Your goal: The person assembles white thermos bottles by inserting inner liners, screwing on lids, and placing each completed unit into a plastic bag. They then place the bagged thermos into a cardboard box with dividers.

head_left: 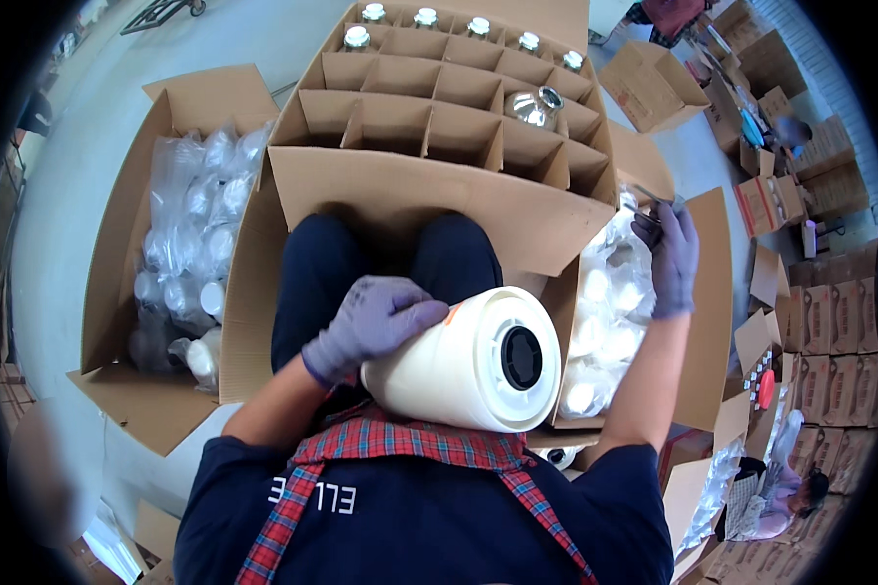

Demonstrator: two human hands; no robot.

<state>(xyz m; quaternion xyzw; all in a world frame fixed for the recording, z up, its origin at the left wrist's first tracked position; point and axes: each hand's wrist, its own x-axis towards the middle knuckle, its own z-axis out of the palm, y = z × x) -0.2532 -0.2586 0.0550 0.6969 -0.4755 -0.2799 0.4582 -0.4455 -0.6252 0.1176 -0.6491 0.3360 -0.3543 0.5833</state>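
Observation:
On my lap lies a cream, cylindrical vacuum flask body [488, 366], tilted on its side. The end with a round black plug [522, 358] faces right. My left hand [376, 322], in a grey-purple glove, rests on its upper left side with the fingers curled over it. Raised over the right-hand carton, my gloved right hand [671, 255] is closed on a dark-handled metal tool [646, 224], perhaps scissors; its exact kind is too small to tell. Ahead, a silver glass flask liner [534, 107] leans in a compartment of the divided carton [429, 200].
Several white-capped silver liners [478, 27] stand in the divided carton's far rows. Open cartons flank me: the left carton [117, 263] and right carton [704, 302] hold plastic-wrapped white parts. Stacked cartons [834, 370] line the far right, where a person [785, 502] is at work.

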